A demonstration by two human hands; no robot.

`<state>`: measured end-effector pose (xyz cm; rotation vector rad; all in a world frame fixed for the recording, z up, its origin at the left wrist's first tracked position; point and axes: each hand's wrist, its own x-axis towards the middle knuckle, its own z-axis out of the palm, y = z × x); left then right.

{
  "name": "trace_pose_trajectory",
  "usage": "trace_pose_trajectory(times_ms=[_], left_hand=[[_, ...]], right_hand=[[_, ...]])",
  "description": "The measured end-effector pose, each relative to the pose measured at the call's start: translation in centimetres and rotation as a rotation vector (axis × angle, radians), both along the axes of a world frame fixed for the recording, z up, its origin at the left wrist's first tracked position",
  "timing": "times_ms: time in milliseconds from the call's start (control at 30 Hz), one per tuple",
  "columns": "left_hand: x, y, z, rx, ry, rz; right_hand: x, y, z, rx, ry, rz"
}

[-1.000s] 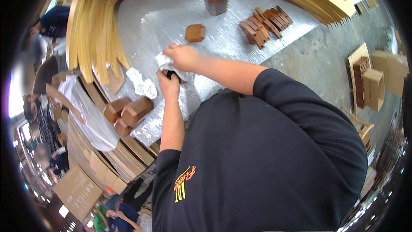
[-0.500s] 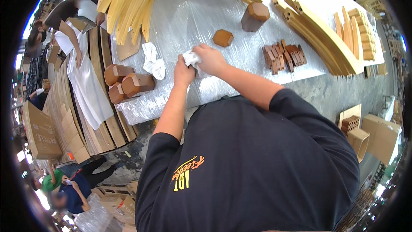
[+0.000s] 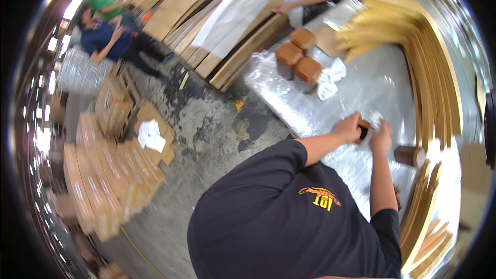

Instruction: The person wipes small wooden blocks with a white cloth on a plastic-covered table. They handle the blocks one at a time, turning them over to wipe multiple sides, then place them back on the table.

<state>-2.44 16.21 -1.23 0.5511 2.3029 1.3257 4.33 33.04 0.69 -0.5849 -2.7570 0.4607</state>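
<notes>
My left hand (image 3: 350, 127) grips a small brown wooden piece (image 3: 363, 131) with a dark side. On its right, my right hand (image 3: 381, 138) is closed on a white cloth (image 3: 375, 118), held against or close beside the piece; motion blur hides the exact contact. Both hands are above the plastic-wrapped table (image 3: 330, 155). Farther left on it, several brown wooden blocks (image 3: 308, 69) with cut corners stand next to a crumpled white cloth (image 3: 330, 80). Right of my right hand lies another dark brown block (image 3: 409, 155).
Curved yellow wooden parts (image 3: 439, 72) line the table's far and right sides. A co-worker's arm (image 3: 310, 1) reaches over wooden boards (image 3: 248, 46) at the back. Two people (image 3: 106, 39) are at the far left. Stacked cartons (image 3: 108, 181) stand on the left floor.
The view has swung to the left, bringing the cartons and floor in. My hands remain together, slightly farther apart, and the wooden piece between them now shows more plainly.
</notes>
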Motion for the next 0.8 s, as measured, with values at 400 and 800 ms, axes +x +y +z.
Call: trace_pose_trajectory(times_ms=[400, 800], left_hand=[[-0.4, -0.6, 1.8, -0.370, 0.071, -0.161], [1.7, 0.4, 0.1, 0.144, -0.214, 0.165]], right_hand=[[4.7, -6.0, 2.7, -0.160, 0.016, 0.142], [6.8, -6.1, 0.4, -0.267, 0.113, 0.173]])
